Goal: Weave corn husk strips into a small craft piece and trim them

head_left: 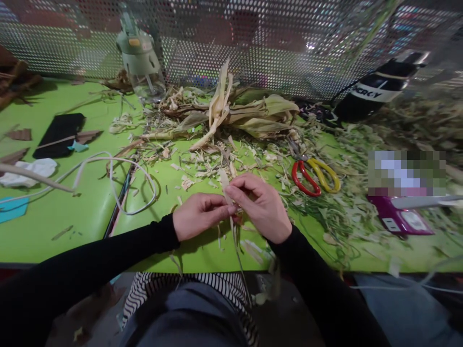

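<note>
My left hand and my right hand meet over the front of the green table, both pinched on a thin pale corn husk strip. The strip rises a little above my fingers and trails down past the table's front edge toward my lap. Black sleeves cover both my arms. A pile of dried corn husks lies farther back in the middle.
Scissors with one red and one yellow handle lie right of my hands. A white cable loops at the left, near a black phone. A green glue gun and a perforated metal screen stand at the back. Husk scraps litter the table.
</note>
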{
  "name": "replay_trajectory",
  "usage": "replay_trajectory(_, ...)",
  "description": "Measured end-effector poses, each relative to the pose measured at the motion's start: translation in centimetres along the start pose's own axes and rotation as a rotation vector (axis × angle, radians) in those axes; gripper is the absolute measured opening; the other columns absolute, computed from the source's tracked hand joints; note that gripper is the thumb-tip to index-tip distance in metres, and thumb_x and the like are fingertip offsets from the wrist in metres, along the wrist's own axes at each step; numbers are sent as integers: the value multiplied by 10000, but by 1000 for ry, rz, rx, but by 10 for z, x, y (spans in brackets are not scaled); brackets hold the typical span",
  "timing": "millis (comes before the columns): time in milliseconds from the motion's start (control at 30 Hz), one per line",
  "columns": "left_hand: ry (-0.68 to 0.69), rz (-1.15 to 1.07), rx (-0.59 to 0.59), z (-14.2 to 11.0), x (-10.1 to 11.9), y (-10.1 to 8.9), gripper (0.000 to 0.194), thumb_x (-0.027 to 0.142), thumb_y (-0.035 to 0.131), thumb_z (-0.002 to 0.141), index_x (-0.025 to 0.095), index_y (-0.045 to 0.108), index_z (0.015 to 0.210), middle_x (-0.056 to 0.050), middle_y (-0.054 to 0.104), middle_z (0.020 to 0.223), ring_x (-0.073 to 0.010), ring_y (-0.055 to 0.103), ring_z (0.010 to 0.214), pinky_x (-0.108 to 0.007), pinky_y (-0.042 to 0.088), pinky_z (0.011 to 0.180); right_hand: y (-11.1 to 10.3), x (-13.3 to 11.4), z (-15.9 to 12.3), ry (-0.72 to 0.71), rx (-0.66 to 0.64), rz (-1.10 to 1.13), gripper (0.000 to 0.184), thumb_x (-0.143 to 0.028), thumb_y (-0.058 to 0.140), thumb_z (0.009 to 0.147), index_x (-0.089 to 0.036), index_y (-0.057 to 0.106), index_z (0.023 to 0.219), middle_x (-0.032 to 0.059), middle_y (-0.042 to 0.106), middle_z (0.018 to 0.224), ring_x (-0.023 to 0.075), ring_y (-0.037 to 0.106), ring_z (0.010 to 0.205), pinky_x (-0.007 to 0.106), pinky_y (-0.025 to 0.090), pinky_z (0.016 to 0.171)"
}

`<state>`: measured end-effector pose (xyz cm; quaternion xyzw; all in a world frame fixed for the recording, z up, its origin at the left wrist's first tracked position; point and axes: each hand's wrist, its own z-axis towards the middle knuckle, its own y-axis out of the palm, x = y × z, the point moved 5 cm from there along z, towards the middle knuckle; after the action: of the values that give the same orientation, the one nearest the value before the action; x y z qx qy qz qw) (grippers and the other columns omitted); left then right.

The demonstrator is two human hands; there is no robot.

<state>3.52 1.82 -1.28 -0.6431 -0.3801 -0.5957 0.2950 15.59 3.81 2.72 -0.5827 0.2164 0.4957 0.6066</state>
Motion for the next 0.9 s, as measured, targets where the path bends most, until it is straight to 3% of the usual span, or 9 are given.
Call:
replay_trajectory(167, -54, -17, 7, -2, -6, 3, 283, 400, 606, 816, 134, 691, 776, -18, 643, 668, -97, 536, 601, -205, 410, 577, 3, 0, 1, -12, 9, 8, 162, -272, 591, 853, -187, 596, 716, 4, 570, 741, 128, 539, 709, 261, 439, 668)
replay_trajectory(267, -99, -144, 52, 0, -5, 2, 247, 368, 628, 807, 128, 641, 750, -5, 629, 628, -58, 473, 492, -191, 383, 513, -1, -1, 3, 15, 16, 12, 195, -322, 555, 882, -190, 622, 756, 14, 613, 781, 132, 571, 721, 258, 461, 663)
replay_trajectory(400, -113, -395, 214, 1, -1, -8, 187, 333, 640, 802, 153, 592, 812, -1, 658, 678, -82, 587, 579, -208, 467, 608, -7, 1, 4, 66, -24, 18, 261, -405, 532, 892, -203, 655, 1001, 42, 675, 915, 150, 620, 768, 272, 492, 659)
replay_trajectory(467, -91, -466, 245, 2, 2, -12, 162, 315, 623, 814, 156, 595, 809, -6, 673, 716, -95, 625, 649, -230, 491, 690, -7, 4, 4, 57, -43, 15, 249, -394, 600, 851, -207, 667, 1000, 41, 682, 913, 159, 628, 778, 282, 502, 665)
replay_trajectory(667, -155, -479, 149, 1, 4, -9, 139, 203, 642, 787, 136, 615, 906, -51, 710, 747, -128, 659, 702, -279, 502, 755, -9, 10, 5, 20, 39, 67, 112, -313, 641, 825, -211, 685, 832, 17, 674, 828, 155, 626, 771, 300, 514, 705)
replay_trajectory(900, -111, -489, 80, 1, 4, -8, 179, 226, 692, 752, 136, 651, 901, -36, 706, 784, -110, 659, 737, -268, 506, 797, -11, 4, 4, -26, 33, 46, 95, -312, 641, 826, -226, 680, 827, 18, 640, 816, 152, 613, 750, 295, 513, 665)
